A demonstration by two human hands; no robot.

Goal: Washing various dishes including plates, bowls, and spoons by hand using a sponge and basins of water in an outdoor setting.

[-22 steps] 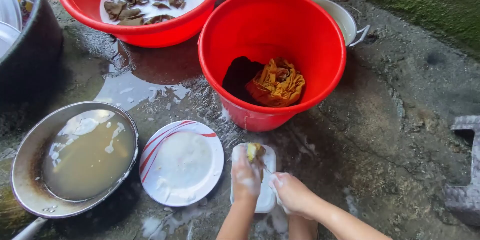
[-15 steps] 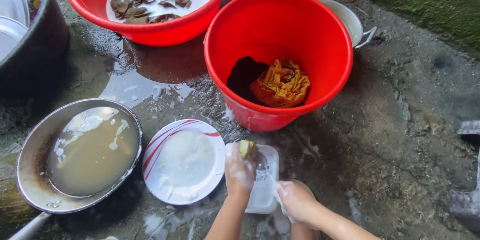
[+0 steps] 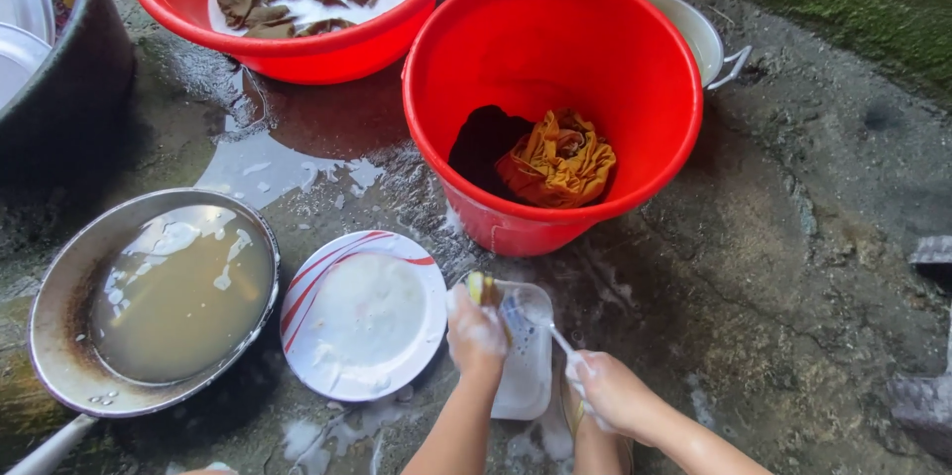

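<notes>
Head camera looks down on wet, rough grey concrete ground (image 3: 793,267) streaked with suds. Left hand (image 3: 476,334), coated in white foam, closes around a small yellow-green scrubbing sponge (image 3: 476,289) and presses it on the rim of a shallow, rounded-rectangular white plastic container (image 3: 526,366) lying flat on the ground. Right hand (image 3: 610,396), also soapy, grips a thin pale spoon-like handle (image 3: 561,341) that reaches into that container; what lies at its far end cannot be made out.

Just left of the container sits a round white plate with red curved stripes (image 3: 362,326), glossy with soapy water. Further left, a dull round metal pan (image 3: 149,301) holds murky brown water with foam flecks. Behind the container, nearly touching it, stands a smooth red plastic bucket (image 3: 550,88) with crumpled mustard-yellow cloth (image 3: 557,163) and something dark at its bottom. A wide red plastic basin (image 3: 288,9) behind holds milky water and brown, leaf-like scraps. A white enamel pot (image 3: 694,34) peeks from behind the bucket.
</notes>
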